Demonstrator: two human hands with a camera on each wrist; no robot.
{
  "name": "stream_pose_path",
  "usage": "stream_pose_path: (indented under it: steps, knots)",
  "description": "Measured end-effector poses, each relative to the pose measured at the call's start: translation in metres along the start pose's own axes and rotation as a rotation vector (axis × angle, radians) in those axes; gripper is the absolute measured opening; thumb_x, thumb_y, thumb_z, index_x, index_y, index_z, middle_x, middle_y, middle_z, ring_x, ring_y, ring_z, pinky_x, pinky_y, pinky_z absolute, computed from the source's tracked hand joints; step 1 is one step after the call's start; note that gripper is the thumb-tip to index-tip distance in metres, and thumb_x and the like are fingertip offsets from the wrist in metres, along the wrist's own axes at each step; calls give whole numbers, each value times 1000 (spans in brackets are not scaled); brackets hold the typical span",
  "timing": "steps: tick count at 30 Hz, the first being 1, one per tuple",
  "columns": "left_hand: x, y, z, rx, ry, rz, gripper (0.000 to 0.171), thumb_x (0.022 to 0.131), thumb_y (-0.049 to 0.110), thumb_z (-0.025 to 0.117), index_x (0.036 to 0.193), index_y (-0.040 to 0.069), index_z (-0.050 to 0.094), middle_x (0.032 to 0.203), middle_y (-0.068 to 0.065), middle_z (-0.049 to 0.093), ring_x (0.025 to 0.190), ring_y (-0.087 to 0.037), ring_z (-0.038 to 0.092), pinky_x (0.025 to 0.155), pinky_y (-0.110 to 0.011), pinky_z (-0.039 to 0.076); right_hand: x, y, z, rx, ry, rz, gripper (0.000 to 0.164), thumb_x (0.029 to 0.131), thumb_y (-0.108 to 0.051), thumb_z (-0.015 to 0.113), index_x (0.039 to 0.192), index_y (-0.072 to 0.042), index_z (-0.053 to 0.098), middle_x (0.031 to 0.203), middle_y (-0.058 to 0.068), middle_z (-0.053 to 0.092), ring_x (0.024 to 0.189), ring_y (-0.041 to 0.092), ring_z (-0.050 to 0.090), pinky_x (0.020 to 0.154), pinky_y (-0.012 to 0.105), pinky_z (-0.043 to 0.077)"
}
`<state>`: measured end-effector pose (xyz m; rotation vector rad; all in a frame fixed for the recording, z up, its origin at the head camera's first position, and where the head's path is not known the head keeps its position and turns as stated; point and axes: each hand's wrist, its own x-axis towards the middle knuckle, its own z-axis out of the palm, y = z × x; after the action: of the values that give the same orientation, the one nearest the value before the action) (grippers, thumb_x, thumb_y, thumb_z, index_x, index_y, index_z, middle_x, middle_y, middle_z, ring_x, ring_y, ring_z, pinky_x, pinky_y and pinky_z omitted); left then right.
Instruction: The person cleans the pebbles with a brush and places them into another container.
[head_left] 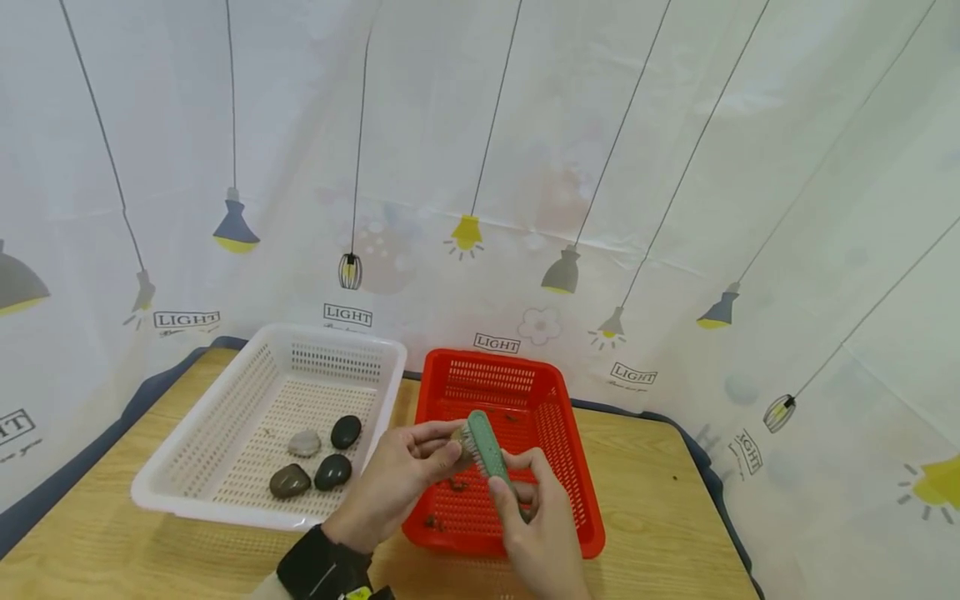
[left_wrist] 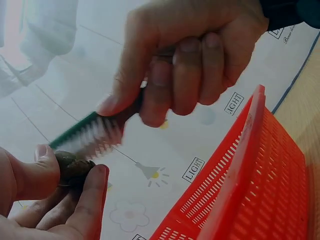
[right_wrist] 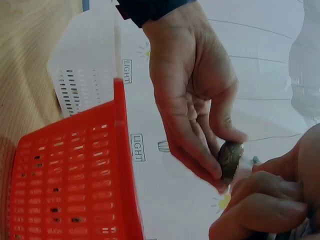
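My left hand (head_left: 397,479) pinches a small brownish-green stone (left_wrist: 72,167) between thumb and fingers, above the red basket (head_left: 588,508). Wrapped in my right hand (head_left: 543,525) is a green brush (head_left: 487,446) with pale bristles, its thumb along the back. The bristles lie against the stone's upper face in the left wrist view. Fingers hide most of the stone in the head view, while the right wrist view shows its dark rounded side. Dark bits of debris (head_left: 457,485) lie on the red basket's floor.
Left of the red basket stands a white basket (head_left: 202,508) holding several smooth stones: a grey stone (head_left: 303,442), a brown stone (head_left: 289,481) and black ones. Both stand on a wooden table (head_left: 660,533). A lamp-printed curtain (head_left: 450,125) hangs behind.
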<state>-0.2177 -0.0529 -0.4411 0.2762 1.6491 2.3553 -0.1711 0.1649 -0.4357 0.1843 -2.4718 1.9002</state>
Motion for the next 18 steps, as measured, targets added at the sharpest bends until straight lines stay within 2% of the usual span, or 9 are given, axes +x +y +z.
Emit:
stream_pose_path:
  steps: [2,4,9,12,15,18]
  knots:
    - [0,1,1,-4,-20,13,62,112,22,79,163,-8,60,130,-9,88,116,-11,85,105,-27,68,1,1,-3,-10,21,2,30,117,-22,74,139,-6,64,69,8,64,47,6,38,46,17,34]
    - [-1,2,1,-12,-10,16,62,112,23,79,164,-6,61,133,-9,87,116,-11,86,104,-27,69,1,2,-5,-13,24,3,29,117,-22,74,139,-6,65,69,7,64,47,5,38,45,17,34]
    - [1,2,2,-35,37,3,57,115,17,76,164,-5,60,133,-5,88,114,-9,85,99,-24,68,-3,0,-4,-7,-23,7,32,116,-23,75,139,-5,63,80,15,78,48,4,38,46,17,35]
    - [3,-2,2,-34,4,1,59,114,18,76,163,-9,58,128,-2,88,113,-8,84,100,-23,68,-4,-1,-1,-11,-23,-3,33,116,-24,76,139,-5,63,83,14,80,49,5,39,47,16,36]
    - [3,-3,1,-42,-57,4,63,114,21,76,164,-12,55,131,-1,87,115,-8,84,104,-24,68,-2,-2,-3,-13,7,-19,32,116,-23,76,140,-6,64,71,6,70,48,4,40,46,17,36]
    - [3,-2,1,-67,-97,6,62,115,23,74,164,-10,56,139,-3,84,119,-10,83,108,-26,68,0,-2,-8,4,35,-15,31,116,-21,75,142,-6,65,67,1,62,47,5,40,46,17,35]
